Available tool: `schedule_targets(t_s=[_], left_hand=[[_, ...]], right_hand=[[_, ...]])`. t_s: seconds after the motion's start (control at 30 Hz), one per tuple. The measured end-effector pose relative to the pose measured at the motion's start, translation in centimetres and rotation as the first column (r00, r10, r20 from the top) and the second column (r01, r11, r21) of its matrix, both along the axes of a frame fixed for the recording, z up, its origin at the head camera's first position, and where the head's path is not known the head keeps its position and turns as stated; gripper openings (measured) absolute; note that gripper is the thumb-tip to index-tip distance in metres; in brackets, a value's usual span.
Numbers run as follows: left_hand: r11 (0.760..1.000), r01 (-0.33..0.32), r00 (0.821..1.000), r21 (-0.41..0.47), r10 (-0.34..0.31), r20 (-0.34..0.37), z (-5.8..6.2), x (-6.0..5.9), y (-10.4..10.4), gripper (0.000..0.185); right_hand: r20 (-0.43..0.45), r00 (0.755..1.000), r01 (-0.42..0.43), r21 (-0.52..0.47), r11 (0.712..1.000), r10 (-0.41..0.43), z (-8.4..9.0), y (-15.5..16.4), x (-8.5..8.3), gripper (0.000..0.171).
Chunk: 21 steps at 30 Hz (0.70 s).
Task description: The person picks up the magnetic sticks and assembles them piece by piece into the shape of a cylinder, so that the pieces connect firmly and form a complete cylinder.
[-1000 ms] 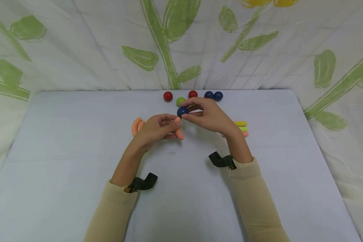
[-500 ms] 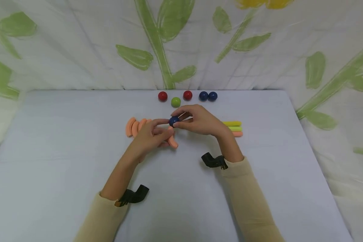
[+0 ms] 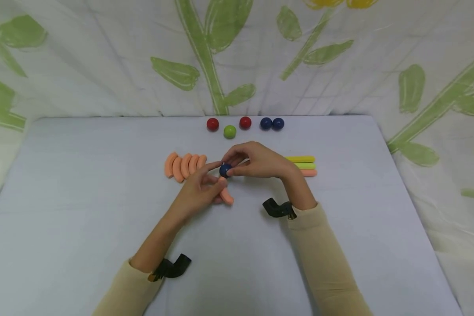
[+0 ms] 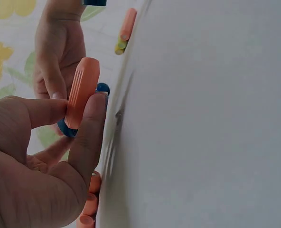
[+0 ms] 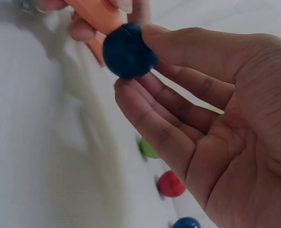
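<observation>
In the head view my left hand (image 3: 197, 188) pinches a curved orange stick (image 3: 227, 197) between thumb and fingers, its far end tipped up toward a dark blue ball (image 3: 224, 170). My right hand (image 3: 260, 160) holds that ball between thumb and fingertips. Seen from the right wrist, the blue ball (image 5: 129, 51) sits against the end of the orange stick (image 5: 97, 13). The left wrist view shows grooves along the side of the orange stick (image 4: 82, 92), and the ball (image 4: 67, 128) partly hidden behind it. My left index finger reaches up beside the ball.
Several curved orange sticks (image 3: 177, 169) lie in a row left of the hands. Straight yellow, lime and pink sticks (image 3: 307, 166) lie at the right, partly behind my right hand. Red balls (image 3: 212, 124), a green ball (image 3: 230, 131) and blue balls (image 3: 278, 123) stand near the table's back edge.
Both hands have come nearer to my body, bringing the blue ball and orange stick along. More of the curved sticks at the left now show. The view has shifted slightly.
</observation>
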<state>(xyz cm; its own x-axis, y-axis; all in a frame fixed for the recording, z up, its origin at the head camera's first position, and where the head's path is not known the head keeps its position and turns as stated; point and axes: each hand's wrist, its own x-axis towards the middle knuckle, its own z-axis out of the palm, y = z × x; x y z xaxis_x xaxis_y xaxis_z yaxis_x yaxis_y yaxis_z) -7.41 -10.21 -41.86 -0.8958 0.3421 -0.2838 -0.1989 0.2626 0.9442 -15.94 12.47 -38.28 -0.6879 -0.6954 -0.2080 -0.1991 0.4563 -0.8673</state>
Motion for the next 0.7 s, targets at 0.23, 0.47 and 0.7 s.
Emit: schedule_targets(t_s=[0.23, 0.47, 0.7], left_hand=[[0.996, 0.027, 1.0, -0.087, -0.028, -0.003, -0.5, 0.6, 0.0, 0.062], [0.995, 0.025, 1.0, -0.095, -0.023, 0.021, -0.6, 1.7, -0.2, 0.059], [0.998, 0.055, 0.995, -0.035, -0.052, 0.084, 0.1, 2.3, -0.8, 0.063]], right_hand=[[-0.073, 0.996, 0.052, 0.044, 0.998, -0.049, -0.3, 0.5, -0.3, 0.029], [-0.15, 0.973, 0.188, 0.062, 0.98, -0.178, -1.0, 0.8, -0.7, 0.031], [-0.192, 0.964, 0.198, 0.069, 0.978, -0.182, -1.6, 0.5, -0.9, 0.031]])
